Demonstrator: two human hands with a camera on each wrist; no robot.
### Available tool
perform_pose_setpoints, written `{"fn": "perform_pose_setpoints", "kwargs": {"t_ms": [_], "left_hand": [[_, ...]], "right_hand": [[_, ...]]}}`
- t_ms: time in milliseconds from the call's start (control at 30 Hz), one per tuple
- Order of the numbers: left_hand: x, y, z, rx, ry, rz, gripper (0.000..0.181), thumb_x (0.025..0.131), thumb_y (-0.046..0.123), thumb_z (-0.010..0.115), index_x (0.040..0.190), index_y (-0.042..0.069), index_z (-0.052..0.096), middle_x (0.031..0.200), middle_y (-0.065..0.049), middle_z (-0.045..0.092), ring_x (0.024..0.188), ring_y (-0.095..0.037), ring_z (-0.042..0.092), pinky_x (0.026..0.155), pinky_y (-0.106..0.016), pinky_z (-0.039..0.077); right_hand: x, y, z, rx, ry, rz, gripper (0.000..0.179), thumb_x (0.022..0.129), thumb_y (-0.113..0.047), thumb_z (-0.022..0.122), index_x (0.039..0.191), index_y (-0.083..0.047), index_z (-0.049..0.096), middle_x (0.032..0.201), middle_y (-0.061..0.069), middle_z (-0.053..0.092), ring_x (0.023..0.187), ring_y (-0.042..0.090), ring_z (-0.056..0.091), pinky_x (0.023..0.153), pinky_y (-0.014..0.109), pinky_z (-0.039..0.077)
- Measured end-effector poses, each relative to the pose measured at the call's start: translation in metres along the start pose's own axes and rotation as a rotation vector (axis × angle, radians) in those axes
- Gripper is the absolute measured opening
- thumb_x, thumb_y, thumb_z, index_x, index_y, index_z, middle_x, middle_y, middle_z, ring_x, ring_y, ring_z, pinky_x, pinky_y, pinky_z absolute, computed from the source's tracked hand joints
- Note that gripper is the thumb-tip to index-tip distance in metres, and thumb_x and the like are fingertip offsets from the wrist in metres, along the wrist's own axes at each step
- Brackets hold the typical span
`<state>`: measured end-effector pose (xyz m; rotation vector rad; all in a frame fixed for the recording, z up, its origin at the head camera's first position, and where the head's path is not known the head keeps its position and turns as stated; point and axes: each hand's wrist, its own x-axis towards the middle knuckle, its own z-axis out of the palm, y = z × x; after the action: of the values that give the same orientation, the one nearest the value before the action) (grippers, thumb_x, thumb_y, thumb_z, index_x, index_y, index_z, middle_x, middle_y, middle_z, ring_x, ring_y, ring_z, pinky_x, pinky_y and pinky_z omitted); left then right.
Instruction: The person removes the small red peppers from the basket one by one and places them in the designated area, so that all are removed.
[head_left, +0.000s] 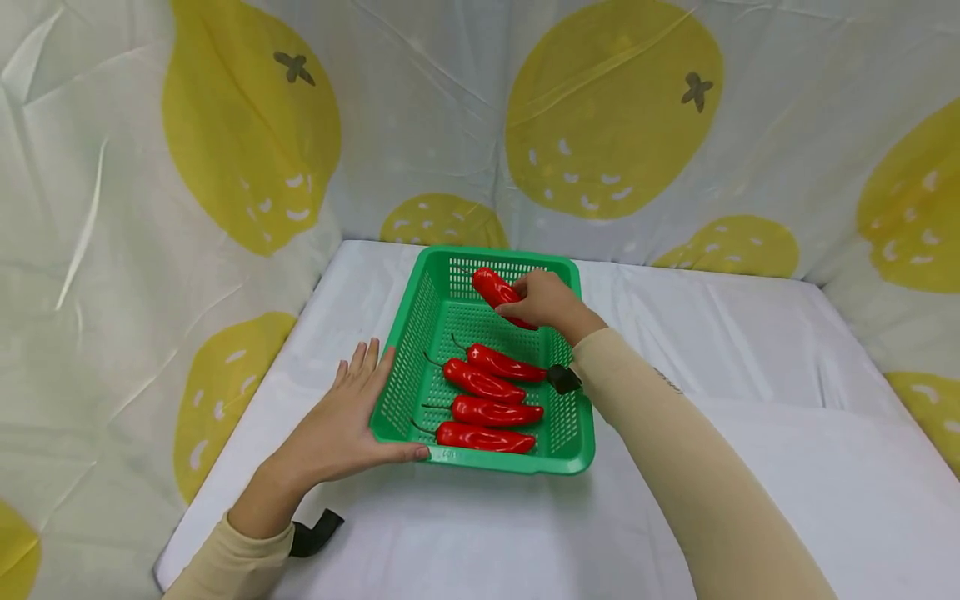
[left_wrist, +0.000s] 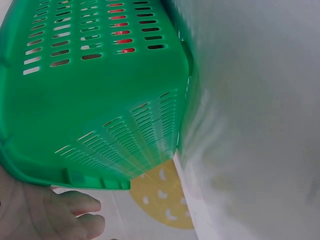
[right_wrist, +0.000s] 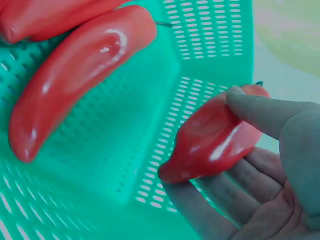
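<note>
My right hand (head_left: 546,300) holds a glossy red chili pepper (head_left: 493,288) above the far end of a green plastic basket (head_left: 408,317). In the right wrist view the thumb and fingers grip that pepper (right_wrist: 215,135) from both sides. Several more red peppers (head_left: 483,381) lie side by side on the basket floor, their thin dark stems pointing left. At the basket's near left corner my left hand (head_left: 341,425) rests against the rim, fingers spread along the side and thumb on the front edge. The left wrist view shows fingers (left_wrist: 82,202) beside the basket's rim.
The basket stands on a table covered with a white cloth (head_left: 465,533). Behind and to the left hangs a pale curtain (head_left: 427,108) printed with large yellow lemons. A black strap end (head_left: 315,533) sticks out by the left wrist, and another dark piece (head_left: 562,379) by the right.
</note>
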<state>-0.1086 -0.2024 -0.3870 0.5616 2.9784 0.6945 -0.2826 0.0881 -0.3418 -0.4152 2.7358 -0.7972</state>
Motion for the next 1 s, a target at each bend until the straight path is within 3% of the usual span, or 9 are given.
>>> {"fn": "perform_pose_setpoints", "kwargs": {"t_ms": [200, 400, 767, 1000], "left_hand": [[0.003, -0.003, -0.002, 0.000, 0.004, 0.000, 0.136, 0.069, 0.082, 0.069, 0.162, 0.005, 0.005, 0.166, -0.017, -0.005, 0.152, -0.032, -0.009, 0.121, -0.055, 0.003], [0.003, -0.006, -0.003, -0.017, 0.006, -0.002, 0.136, 0.070, 0.081, 0.070, 0.162, 0.005, 0.004, 0.166, -0.017, -0.006, 0.152, -0.032, -0.010, 0.121, -0.054, 0.002], [0.003, -0.009, -0.006, -0.012, 0.006, 0.010, 0.135, 0.071, 0.078, 0.072, 0.162, 0.005, 0.003, 0.166, -0.017, -0.007, 0.152, -0.031, -0.011, 0.121, -0.054, 0.002], [0.004, -0.010, -0.006, -0.025, -0.001, 0.023, 0.134, 0.073, 0.076, 0.072, 0.161, 0.005, 0.001, 0.166, -0.017, -0.008, 0.152, -0.031, -0.011, 0.121, -0.053, 0.001]], "right_hand": [[-0.007, 0.003, -0.025, 0.056, 0.054, 0.060, 0.042, 0.094, -0.037, 0.071, 0.116, -0.002, 0.071, 0.093, 0.010, 0.071, 0.079, 0.021, 0.065, 0.070, 0.033, 0.055], [-0.019, 0.020, -0.056, 0.072, 0.117, 0.135, 0.051, 0.094, -0.040, 0.069, 0.122, 0.002, 0.066, 0.106, 0.016, 0.068, 0.087, 0.027, 0.067, 0.074, 0.035, 0.058], [-0.064, 0.079, -0.109, 0.061, 0.153, 0.315, 0.057, 0.096, -0.042, 0.066, 0.125, 0.006, 0.057, 0.115, 0.023, 0.061, 0.098, 0.038, 0.062, 0.081, 0.045, 0.057], [-0.082, 0.116, -0.112, 0.117, 0.172, 0.392, 0.058, 0.095, -0.040, 0.068, 0.125, 0.008, 0.056, 0.117, 0.025, 0.059, 0.097, 0.041, 0.064, 0.081, 0.046, 0.058]]}}
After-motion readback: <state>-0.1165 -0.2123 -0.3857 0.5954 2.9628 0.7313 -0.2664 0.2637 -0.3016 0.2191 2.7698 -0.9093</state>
